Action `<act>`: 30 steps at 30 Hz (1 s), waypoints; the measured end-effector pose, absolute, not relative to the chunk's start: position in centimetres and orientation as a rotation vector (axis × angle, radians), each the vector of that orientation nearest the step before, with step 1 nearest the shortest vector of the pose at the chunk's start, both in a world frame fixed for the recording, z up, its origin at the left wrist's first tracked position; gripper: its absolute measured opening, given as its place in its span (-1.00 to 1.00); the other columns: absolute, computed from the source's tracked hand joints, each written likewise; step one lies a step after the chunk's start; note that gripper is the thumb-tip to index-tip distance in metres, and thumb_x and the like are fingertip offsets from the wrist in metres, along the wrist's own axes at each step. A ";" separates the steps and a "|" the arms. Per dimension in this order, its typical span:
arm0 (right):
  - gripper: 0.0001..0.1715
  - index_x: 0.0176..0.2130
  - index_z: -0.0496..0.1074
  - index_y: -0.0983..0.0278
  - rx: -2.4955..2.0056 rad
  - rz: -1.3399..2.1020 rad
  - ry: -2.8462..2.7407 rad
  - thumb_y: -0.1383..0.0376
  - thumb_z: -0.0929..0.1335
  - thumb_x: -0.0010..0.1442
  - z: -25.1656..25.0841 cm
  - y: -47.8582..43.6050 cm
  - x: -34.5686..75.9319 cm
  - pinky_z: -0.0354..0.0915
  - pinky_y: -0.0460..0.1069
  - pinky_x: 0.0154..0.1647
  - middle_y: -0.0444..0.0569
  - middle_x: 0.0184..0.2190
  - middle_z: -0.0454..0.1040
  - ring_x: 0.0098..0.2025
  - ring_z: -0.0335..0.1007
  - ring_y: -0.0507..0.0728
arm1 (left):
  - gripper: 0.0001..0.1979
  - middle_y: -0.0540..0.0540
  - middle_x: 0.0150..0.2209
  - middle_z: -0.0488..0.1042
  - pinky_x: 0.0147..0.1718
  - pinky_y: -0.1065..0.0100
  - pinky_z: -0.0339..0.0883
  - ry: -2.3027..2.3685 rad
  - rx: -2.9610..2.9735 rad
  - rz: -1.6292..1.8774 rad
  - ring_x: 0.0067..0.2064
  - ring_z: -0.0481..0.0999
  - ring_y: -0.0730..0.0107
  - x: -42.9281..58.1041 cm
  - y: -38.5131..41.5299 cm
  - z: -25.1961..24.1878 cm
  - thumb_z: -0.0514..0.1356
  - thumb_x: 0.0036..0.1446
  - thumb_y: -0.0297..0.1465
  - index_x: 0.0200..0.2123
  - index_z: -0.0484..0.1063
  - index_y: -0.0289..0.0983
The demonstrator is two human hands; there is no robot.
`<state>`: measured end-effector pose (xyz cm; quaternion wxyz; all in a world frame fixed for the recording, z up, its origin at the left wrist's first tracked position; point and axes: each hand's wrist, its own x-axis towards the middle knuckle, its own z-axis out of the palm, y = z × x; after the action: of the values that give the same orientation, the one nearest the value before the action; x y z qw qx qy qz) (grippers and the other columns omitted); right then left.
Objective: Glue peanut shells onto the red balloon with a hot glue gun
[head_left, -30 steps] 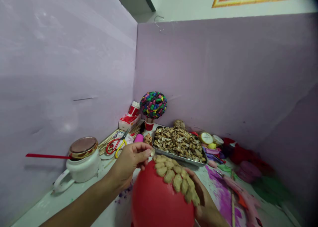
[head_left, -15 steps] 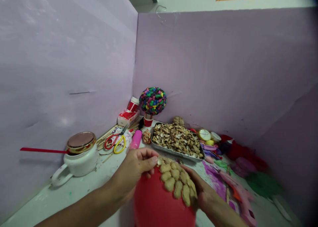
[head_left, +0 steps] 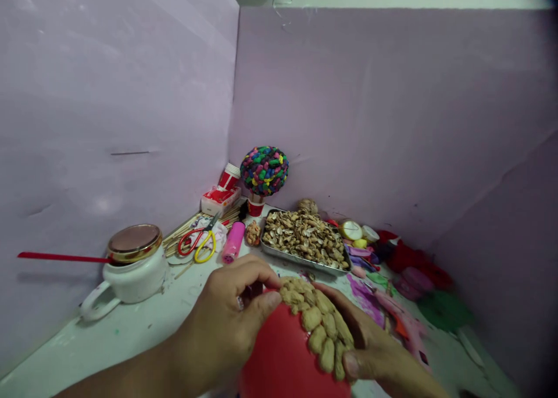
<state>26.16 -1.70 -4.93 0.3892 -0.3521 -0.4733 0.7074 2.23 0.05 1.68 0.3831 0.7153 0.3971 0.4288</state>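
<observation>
A red balloon (head_left: 283, 351) stands close in front of me, its upper right covered with a patch of peanut shells (head_left: 320, 316) set side by side. My left hand (head_left: 238, 311) is closed, thumb and forefinger pinching at a peanut shell at the patch's upper left edge; the fingertips mostly hide that shell. On the far right side my right hand (head_left: 370, 343) curves around the balloon, thumb on the lower shells and fingers behind. Beyond both hands lies a metal tray (head_left: 296, 260) heaped with loose shell halves (head_left: 305, 238).
At left stands a white mug (head_left: 135, 279) with a lidded top and a red stick. Scissors (head_left: 198, 241), a pink cylinder (head_left: 234, 242) and a colourful ball on a red cup (head_left: 264, 171) are farther back. A pink glue gun (head_left: 405, 322) and clay packets crowd the right.
The balloon has turned, and its shell patch sits slightly lower and farther right. My left hand has come nearer, still pinching at the edge. My right thumb now shows on the shells.
</observation>
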 end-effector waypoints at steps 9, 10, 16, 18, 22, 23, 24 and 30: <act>0.20 0.12 0.16 0.06 -0.767 1.608 -1.477 0.08 0.58 -0.52 -7.5 -1.0 27.3 -0.21 0.18 0.22 -0.01 0.25 0.03 0.27 -0.15 0.33 | -0.91 -0.01 -0.44 0.43 -0.45 0.45 0.22 1.133 2.027 1.175 -0.42 0.37 0.42 1.5 0.7 2.3 0.12 0.05 -0.47 -0.45 0.40 -0.24; 0.21 0.11 0.17 0.05 -0.766 1.606 -1.494 0.09 0.58 -0.53 -7.6 -1.0 27.5 -0.23 0.18 0.22 -0.02 0.26 0.01 0.28 -0.18 0.33 | -0.91 -0.02 -0.45 0.43 -0.46 0.45 0.22 1.134 2.005 1.153 -0.42 0.38 0.42 1.5 0.8 2.4 0.12 0.04 -0.47 -0.45 0.41 -0.25; 0.10 0.11 0.18 0.00 -0.771 1.527 -1.634 0.02 0.54 -0.43 -7.3 -0.8 28.1 -0.25 0.17 0.23 -0.07 0.25 0.02 0.28 -0.18 0.30 | -0.91 -0.02 -0.44 0.41 -0.46 0.45 0.22 1.035 2.022 1.087 -0.43 0.37 0.44 1.9 0.4 2.2 0.11 0.05 -0.48 -0.45 0.40 -0.26; 0.13 0.12 0.16 0.01 -0.747 1.545 -1.647 0.03 0.55 -0.43 -7.3 -0.7 28.1 -0.24 0.17 0.22 -0.05 0.26 -0.01 0.28 -0.19 0.31 | -0.88 -0.02 -0.42 0.41 -0.41 0.43 0.24 0.952 2.086 1.073 -0.39 0.38 0.43 2.0 -0.2 1.9 0.08 0.06 -0.52 -0.42 0.40 -0.26; 0.19 0.13 0.14 0.04 -0.735 1.595 -1.612 0.05 0.56 -0.48 -7.6 -0.7 28.0 -0.22 0.18 0.22 -0.03 0.28 -0.07 0.30 -0.29 0.32 | -0.82 -0.06 -0.40 0.39 -0.39 0.40 0.25 0.826 2.241 1.069 -0.36 0.38 0.40 2.4 -1.3 0.8 0.03 0.05 -0.57 -0.37 0.40 -0.27; 0.19 0.12 0.14 0.04 -0.727 1.603 -1.600 0.05 0.57 -0.49 -7.7 -0.7 28.0 -0.22 0.18 0.22 -0.04 0.28 -0.07 0.30 -0.31 0.32 | -0.82 -0.07 -0.42 0.38 -0.42 0.40 0.24 0.805 2.279 1.078 -0.38 0.38 0.40 2.5 -1.4 0.4 0.02 0.05 -0.56 -0.37 0.40 -0.27; 0.19 0.12 0.14 0.03 -0.716 1.610 -1.588 0.05 0.57 -0.49 -7.7 -0.8 28.0 -0.22 0.18 0.22 -0.05 0.28 -0.07 0.30 -0.32 0.32 | -0.81 -0.07 -0.43 0.38 -0.45 0.40 0.24 0.789 2.313 1.089 -0.40 0.37 0.39 2.6 -1.5 0.0 0.02 0.04 -0.56 -0.37 0.40 -0.27; 0.20 0.13 0.12 -0.01 -0.677 1.641 -1.580 0.08 0.57 -0.48 -7.9 -0.8 28.1 -0.24 0.17 0.23 -0.09 0.28 -0.07 0.30 -0.29 0.32 | -0.79 -0.07 -0.44 0.37 -0.50 0.40 0.23 0.774 2.404 1.140 -0.43 0.36 0.39 3.0 -1.3 -1.4 0.00 0.04 -0.57 -0.36 0.39 -0.25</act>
<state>28.14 -0.78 -7.89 0.3732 -0.2642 -0.6168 0.6407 3.02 -1.33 -1.36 0.1845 0.8527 0.2744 0.4044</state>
